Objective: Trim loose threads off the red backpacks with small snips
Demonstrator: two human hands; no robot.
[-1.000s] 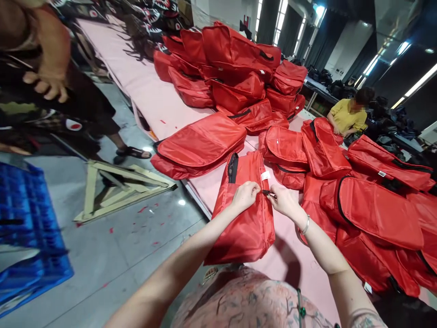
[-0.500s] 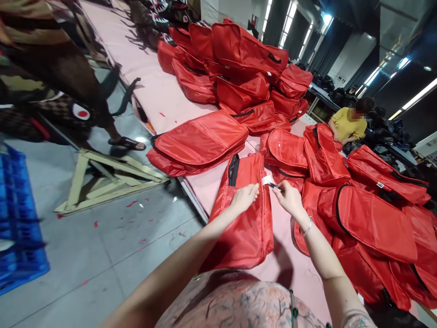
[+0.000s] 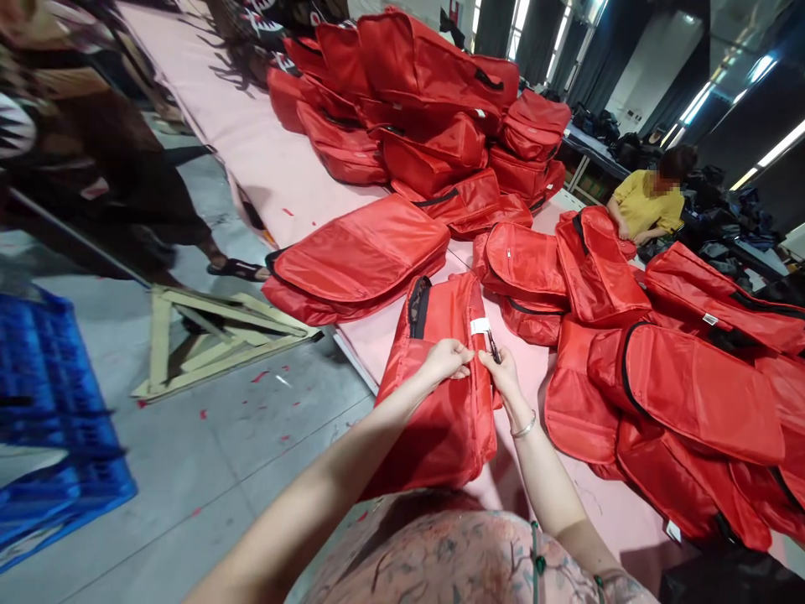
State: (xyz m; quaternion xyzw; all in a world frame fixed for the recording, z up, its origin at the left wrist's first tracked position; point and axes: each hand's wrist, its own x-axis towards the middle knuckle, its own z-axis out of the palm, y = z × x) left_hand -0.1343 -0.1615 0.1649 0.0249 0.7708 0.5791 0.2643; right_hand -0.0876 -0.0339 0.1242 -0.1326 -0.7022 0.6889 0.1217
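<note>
Desk: long, covered in pink cloth [image 3: 232, 117], stretching away beyond the fingers [image 3: 458, 352]; grey floor [image 3: 251, 453] with red scraps lies to their left.
Red bag: a zippered fabric bag [image 3: 433, 436] on the desk, directly under the fingers, most of it between them and the wearer's body.
Left hand: this hand [image 3: 445, 361] has its fingers pinched on the bag's right edge seam; whether loose thread is caught too is too small to tell.
Right hand: just beside it, this hand [image 3: 503, 377] has its fingers closed around a slim black tool [image 3: 494, 348], apparently thread snips, tip pointing away.
White tag: on the same edge [image 3: 480, 325], just beyond the fingers.
Black-edged opening: beyond and left of the fingers [image 3: 418, 309].
Handling: probably light, soft and slightly slick, prone to creasing; the cloth seems tough, though a blade could nick it.
Best hold: likely the firmer edge seam, where the left fingers are, rather than the loose panel.
Other red bags: heaped beyond the fingers [image 3: 428, 67] and to their right [image 3: 710, 394].
Co-worker: a person in yellow [image 3: 647, 205], far beyond and right.
</note>
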